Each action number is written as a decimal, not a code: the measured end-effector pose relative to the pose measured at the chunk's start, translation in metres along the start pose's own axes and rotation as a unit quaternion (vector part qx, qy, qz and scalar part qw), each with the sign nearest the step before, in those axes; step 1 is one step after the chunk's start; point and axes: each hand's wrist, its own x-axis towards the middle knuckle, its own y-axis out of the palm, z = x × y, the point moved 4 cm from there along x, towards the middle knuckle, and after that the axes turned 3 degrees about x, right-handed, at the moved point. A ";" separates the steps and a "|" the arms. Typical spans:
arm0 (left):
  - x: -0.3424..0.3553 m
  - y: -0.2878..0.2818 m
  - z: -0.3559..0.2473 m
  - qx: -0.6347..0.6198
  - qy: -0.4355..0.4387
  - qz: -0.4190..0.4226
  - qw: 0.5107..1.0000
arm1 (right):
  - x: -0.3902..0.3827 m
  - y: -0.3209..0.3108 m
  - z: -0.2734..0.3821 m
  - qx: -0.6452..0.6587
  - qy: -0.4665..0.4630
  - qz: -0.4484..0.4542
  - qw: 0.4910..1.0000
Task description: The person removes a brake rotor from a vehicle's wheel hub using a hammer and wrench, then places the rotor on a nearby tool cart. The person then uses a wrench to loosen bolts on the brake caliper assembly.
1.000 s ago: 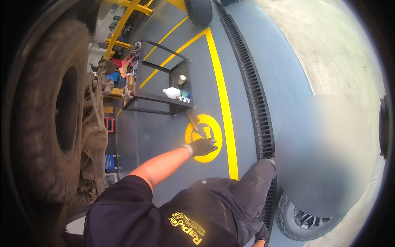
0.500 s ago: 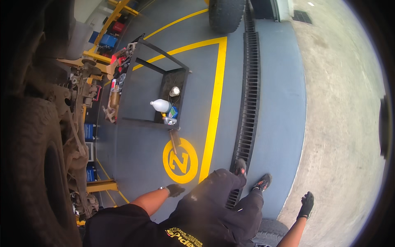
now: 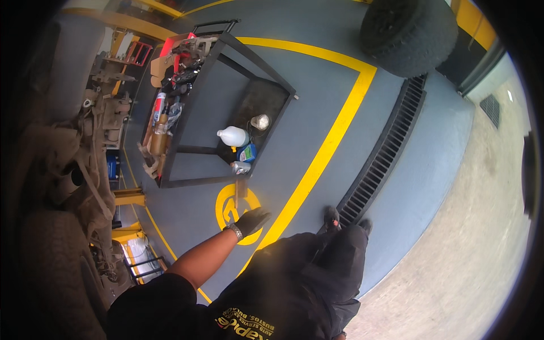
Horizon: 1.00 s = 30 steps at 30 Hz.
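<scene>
My left hand [image 3: 253, 221], in a dark glove with a watch at its wrist, hangs over the yellow circle [image 3: 220, 211] painted on the floor. Its fingers are stretched out and slightly blurred, and nothing shows in them. Nearest to it stands a black metal cart [image 3: 249, 69]. On the cart's lower shelf are a white jug [image 3: 233, 136], a blue bottle [image 3: 246, 153], a grey bottle [image 3: 241, 168] and a whitish container [image 3: 260, 122]. Parts, cans and bottles crowd its top. Of my right arm only a sliver shows at the lower edge; that hand is out of sight.
At the left is a raised vehicle's underside with a worn tire [image 3: 56, 272]. A large tire [image 3: 411, 37] is at the far right. A black drain grate [image 3: 391, 144] crosses the floor by my shoes. Yellow lines [image 3: 317, 175] mark the grey-blue floor.
My view has turned and moved closer to the cart. My left hand has swung up and forward over the painted circle. My right hand has left the picture.
</scene>
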 end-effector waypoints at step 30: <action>0.192 -0.287 0.045 -0.364 -0.494 -0.404 0.678 | -0.437 0.767 1.109 -0.509 -0.690 0.299 0.419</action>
